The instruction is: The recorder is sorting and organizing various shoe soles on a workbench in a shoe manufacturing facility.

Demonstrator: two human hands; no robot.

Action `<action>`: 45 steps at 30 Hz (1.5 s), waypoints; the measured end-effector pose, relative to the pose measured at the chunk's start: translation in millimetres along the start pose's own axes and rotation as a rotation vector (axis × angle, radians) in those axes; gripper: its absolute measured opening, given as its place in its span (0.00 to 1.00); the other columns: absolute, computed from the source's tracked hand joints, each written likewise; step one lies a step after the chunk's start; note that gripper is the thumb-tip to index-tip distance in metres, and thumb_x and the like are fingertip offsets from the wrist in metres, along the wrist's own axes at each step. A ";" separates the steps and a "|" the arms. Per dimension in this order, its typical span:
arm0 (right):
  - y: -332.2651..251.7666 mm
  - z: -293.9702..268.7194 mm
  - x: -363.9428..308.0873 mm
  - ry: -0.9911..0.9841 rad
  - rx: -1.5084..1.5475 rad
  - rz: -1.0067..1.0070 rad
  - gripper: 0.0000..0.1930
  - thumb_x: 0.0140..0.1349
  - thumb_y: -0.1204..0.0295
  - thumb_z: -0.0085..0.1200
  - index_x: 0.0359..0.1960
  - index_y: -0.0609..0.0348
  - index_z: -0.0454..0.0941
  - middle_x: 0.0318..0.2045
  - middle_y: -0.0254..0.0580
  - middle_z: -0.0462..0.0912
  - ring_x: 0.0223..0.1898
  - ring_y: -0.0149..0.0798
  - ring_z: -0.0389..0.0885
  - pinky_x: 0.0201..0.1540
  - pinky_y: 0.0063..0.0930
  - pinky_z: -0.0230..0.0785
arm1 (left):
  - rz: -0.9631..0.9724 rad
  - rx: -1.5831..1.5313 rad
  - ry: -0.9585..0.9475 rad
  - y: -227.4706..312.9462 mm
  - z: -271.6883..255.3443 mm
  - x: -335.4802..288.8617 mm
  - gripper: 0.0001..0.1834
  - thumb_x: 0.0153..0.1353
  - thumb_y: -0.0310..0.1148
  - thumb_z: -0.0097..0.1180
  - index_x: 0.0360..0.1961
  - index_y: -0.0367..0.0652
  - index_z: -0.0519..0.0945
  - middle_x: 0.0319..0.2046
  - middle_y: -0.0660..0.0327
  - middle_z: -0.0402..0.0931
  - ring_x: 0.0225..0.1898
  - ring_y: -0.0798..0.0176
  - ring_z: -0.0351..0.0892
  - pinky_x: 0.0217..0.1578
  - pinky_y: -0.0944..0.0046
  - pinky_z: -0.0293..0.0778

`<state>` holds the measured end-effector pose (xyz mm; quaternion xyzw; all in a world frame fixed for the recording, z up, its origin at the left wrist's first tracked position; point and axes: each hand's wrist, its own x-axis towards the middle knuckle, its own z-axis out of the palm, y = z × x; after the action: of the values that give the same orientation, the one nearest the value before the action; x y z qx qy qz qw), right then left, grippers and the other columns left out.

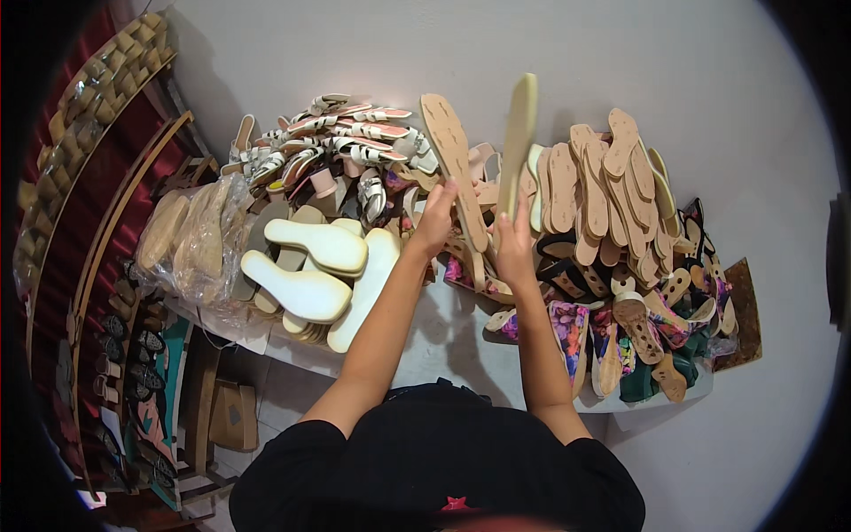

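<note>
My left hand (434,222) is closed around a tan shoe sole (450,142), held upright with its flat, marked face toward me. Beside it, my right hand (514,253) grips a second, cream-edged shoe sole (519,133), standing nearly edge-on. The two soles are apart, raised above the middle of the table. Close to my left forearm lie white padded insoles (306,288), stacked and overlapping. To the right of my right hand, several tan soles (612,186) are heaped.
White strappy sandals (355,133) are piled at the back left, near plastic-wrapped soles (208,230). Floral wedge sandals (567,328) crowd the right front of the white table (452,337). Shelves of heels (106,80) rise at far left; a wall (496,35) stands behind.
</note>
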<state>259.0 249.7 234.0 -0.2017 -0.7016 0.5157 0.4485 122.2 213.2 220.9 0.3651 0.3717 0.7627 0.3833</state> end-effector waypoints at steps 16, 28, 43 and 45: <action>-12.3 78.7 -33.5 0.026 0.576 0.080 0.17 0.68 0.69 0.32 0.54 0.68 0.58 0.40 0.51 0.75 0.36 0.40 0.80 0.35 0.28 0.77 | -0.014 0.052 -0.127 78.1 -60.0 -63.8 0.24 0.68 0.45 0.30 0.55 0.37 0.62 0.44 0.55 0.70 0.45 0.60 0.71 0.47 0.60 0.70; -34.0 162.4 -49.8 0.048 -0.050 -0.172 0.31 0.58 0.61 0.46 0.58 0.71 0.56 0.51 0.57 0.68 0.53 0.47 0.68 0.55 0.36 0.60 | 0.038 -0.098 -0.098 89.7 -95.2 -81.3 0.24 0.68 0.36 0.30 0.63 0.42 0.52 0.57 0.54 0.62 0.57 0.61 0.65 0.57 0.62 0.62; -23.5 201.3 -63.3 0.216 0.159 -0.027 0.27 0.48 0.74 0.58 0.51 0.66 0.62 0.43 0.46 0.72 0.44 0.36 0.72 0.49 0.29 0.64 | 0.030 0.384 0.117 149.3 -152.3 -92.6 0.20 0.49 0.28 0.65 0.40 0.33 0.71 0.33 0.56 0.77 0.33 0.64 0.79 0.34 0.67 0.76; -26.3 207.0 -64.5 0.209 0.207 -0.030 0.28 0.48 0.74 0.58 0.51 0.66 0.62 0.43 0.45 0.72 0.44 0.36 0.72 0.49 0.30 0.64 | 0.047 0.311 0.094 142.2 -166.0 -91.6 0.17 0.53 0.29 0.60 0.42 0.33 0.70 0.34 0.56 0.77 0.33 0.64 0.79 0.34 0.67 0.76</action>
<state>123.7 79.0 217.0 -0.1961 -0.5970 0.5549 0.5452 -21.8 26.0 240.6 0.3925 0.4941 0.7209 0.2865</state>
